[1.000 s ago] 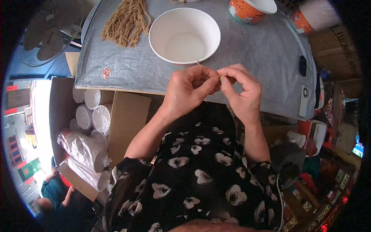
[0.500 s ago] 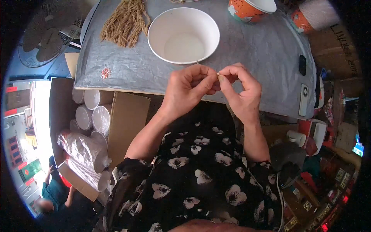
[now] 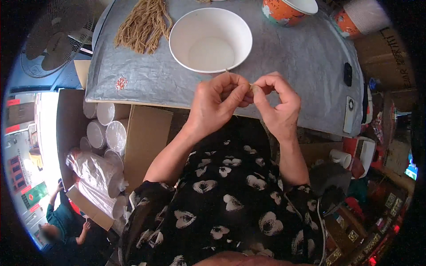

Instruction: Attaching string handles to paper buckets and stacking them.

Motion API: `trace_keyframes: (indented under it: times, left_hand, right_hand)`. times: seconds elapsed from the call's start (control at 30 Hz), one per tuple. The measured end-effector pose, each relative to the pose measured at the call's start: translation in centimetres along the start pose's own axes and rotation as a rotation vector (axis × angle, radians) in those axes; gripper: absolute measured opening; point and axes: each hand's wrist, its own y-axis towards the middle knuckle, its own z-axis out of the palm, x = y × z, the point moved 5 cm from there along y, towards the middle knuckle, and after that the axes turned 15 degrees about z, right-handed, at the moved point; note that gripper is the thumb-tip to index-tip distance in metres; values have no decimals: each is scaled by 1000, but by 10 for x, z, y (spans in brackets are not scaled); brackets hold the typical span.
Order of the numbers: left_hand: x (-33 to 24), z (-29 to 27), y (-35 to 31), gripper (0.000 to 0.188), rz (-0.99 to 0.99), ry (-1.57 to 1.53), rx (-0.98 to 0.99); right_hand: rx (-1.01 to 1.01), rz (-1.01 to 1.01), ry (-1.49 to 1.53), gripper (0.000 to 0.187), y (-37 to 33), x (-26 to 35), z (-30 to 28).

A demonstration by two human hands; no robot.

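Just in front of the white bowl [image 3: 211, 66], at the near table edge, my two hands meet fingertip to fingertip. My left hand [image 3: 217, 99] is closed, thumb pinched against the index finger. My right hand [image 3: 282, 102] pinches the same spot from the other side. Between them shows a tiny tan piece that looks like the end of a thin cord [image 3: 251, 86]; most of it is hidden by the fingers. A short thin end sticks up above my left knuckles, by the bowl's rim. A bundle of tan cords [image 3: 144, 29] lies left of the bowl.
A small heap of red and white bits [image 3: 121, 83] lies on the grey-covered table [image 3: 151, 84]. Orange patterned tubs [image 3: 284, 13] stand at the far right, near a black object [image 3: 347, 74]. Left below are wrapped stacked tubs [image 3: 95, 173] in a carton, and a person [image 3: 62, 221].
My hands stay almost in place, with slight shifts of the fingers at the pinch. The person at lower left has moved their arms.
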Motion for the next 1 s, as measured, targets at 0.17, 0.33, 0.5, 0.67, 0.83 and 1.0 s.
trace_keyframes:
  times: [0.17, 0.33, 0.5, 0.67, 0.83, 1.0]
  left_hand:
    - [1, 2, 1, 18, -27, -86, -57]
    - [1, -2, 1, 20, 1, 32, 13]
    - [-18, -4, 5, 28, -55, 14, 131]
    - [-40, -12, 14, 24, 10, 214, 121]
    - [-48, -11, 29, 18, 130, 407, 335]
    - [-35, -14, 36, 16, 37, 228, 268]
  right_hand:
    - [-44, 27, 80, 11, 1, -8, -5]
    - [16, -105, -86, 18, 6, -2, 0]
    - [175, 200, 179, 12, 4, -18, 0]
    - [230, 332, 240, 11, 5, -15, -2]
    - [105, 194, 264, 12, 9, -5, -10]
    - [100, 185, 285, 12, 14, -3, -12]
